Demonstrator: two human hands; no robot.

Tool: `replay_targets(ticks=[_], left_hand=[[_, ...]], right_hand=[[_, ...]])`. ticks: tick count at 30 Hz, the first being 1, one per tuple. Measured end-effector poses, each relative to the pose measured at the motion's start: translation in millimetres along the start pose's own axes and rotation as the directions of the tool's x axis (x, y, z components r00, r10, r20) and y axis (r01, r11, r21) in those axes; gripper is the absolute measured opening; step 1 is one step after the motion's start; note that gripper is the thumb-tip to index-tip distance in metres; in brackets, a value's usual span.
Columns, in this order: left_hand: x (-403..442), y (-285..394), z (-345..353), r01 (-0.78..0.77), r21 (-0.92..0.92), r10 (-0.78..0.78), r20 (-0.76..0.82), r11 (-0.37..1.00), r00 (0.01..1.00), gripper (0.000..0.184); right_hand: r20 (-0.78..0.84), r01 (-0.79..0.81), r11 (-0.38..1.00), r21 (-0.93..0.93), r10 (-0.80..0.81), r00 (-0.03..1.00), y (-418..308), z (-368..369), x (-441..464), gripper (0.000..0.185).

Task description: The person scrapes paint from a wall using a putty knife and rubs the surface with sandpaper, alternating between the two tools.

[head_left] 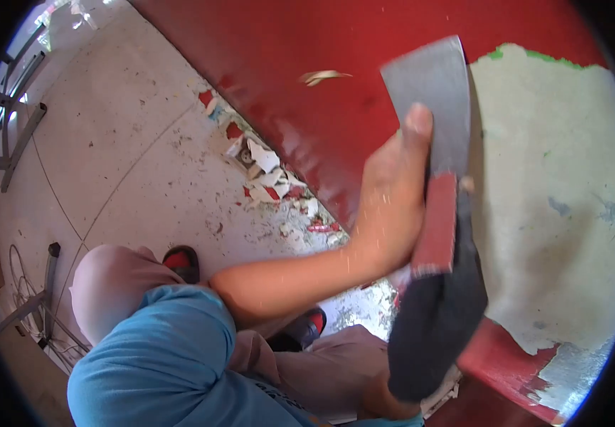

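Observation:
A wide metal scraper [435, 92] with a red handle [435, 228] is held against the wall. My left hand [396, 174], bare, grips it where the blade meets the handle, one digit lying along the blade; its other fingers are hidden. In a black glove, my right hand [439, 327] closes round the lower handle, a bare fingertip showing beside it. Right of the blade is a pale stripped patch [549, 192] with a ragged edge. Red paint [279, 64] covers the wall around it. A light-coloured flake [325, 77] appears in front of the red surface.
Paint chips [261, 160] litter the floor [108, 135] along the wall's foot. Metal frames [23, 135] stand at the far left, with a coiled cable [26, 299] below. My knee [112, 285] and sandals [183, 262] are close to the debris.

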State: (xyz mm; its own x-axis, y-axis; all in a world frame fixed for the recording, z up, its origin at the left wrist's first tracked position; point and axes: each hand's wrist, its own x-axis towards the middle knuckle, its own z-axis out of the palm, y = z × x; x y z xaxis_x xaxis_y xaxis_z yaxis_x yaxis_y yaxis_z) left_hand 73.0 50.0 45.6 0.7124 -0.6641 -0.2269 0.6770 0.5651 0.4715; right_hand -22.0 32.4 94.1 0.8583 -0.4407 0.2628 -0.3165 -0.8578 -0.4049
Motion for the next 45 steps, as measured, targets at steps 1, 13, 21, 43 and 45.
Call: replay_targets(ticks=[1, 13, 21, 43, 45], left_hand=[[-3.9, -12.5, 4.2, -0.160, 0.104, 0.165, -0.034, 0.982, 0.986, 0.053], [-8.6, -38.1, 2.7, -0.016, -0.048, 0.016, 0.008, 0.999, 1.000, 0.054], [-16.0, -32.3, 3.4, 0.025, -0.091, -0.028, -0.024, 0.995, 0.999, 0.058], [-15.6, -37.9, 4.5, 0.365, -0.322, -0.299, 0.235, 0.874, 0.925, 0.062], [-16.8, -41.0, 3.9, 0.368, -0.325, -0.311, 0.213, 0.871, 0.926, 0.063]], right_hand=[[0.040, -0.051, 0.996, 0.077, 0.048, 0.998, -6.5, -13.5, -7.2, 0.044], [0.125, -0.020, 0.988, -0.154, 0.039, 0.991, -2.9, -29.0, -7.3, 0.043], [0.312, -0.290, 0.932, -0.218, 0.348, 0.884, -17.7, -6.2, 17.4, 0.047], [0.278, -0.186, 0.915, -0.359, 0.294, 0.914, 13.9, -50.5, -12.0, 0.039], [0.275, -0.169, 0.915, -0.367, 0.281, 0.920, 20.7, -62.4, -17.0, 0.038]])
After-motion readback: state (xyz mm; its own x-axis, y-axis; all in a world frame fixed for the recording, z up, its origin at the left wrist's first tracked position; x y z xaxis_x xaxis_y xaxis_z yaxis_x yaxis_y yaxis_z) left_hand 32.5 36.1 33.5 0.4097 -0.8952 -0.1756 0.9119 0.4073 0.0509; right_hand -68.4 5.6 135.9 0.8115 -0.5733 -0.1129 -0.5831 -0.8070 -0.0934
